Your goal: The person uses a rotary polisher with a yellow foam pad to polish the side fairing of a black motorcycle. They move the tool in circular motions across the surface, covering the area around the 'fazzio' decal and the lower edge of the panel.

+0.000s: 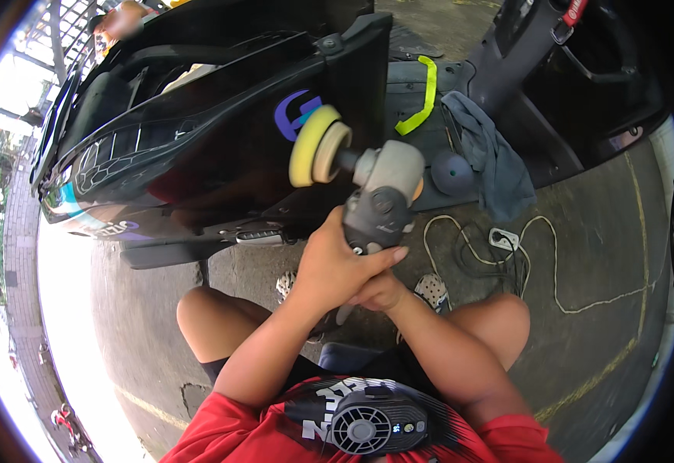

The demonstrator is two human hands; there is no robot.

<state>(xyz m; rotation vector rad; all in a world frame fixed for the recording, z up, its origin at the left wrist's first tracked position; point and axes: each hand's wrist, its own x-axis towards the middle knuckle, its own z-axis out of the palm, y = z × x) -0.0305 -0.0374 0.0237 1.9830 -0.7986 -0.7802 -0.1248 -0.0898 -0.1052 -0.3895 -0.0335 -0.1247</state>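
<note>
Both of my hands grip a grey and black power polisher (379,208). My left hand (331,266) is wrapped around its body, with the thumb lying across it. My right hand (379,292) is closed around the handle just below, partly hidden by the left. A round yellow foam pad (311,147) is fitted to the tool's head and faces the glossy black side panel (229,170) of a scooter, beside a purple and blue decal (289,114). Whether the pad touches the panel I cannot tell.
To the right of the panel lie a neon yellow strip (427,92), a grey-blue cloth (495,162) and a dark round pad (452,174) on the scooter's floorboard. A white power strip (504,239) with looping cords rests on the concrete. A person (121,21) is at far left.
</note>
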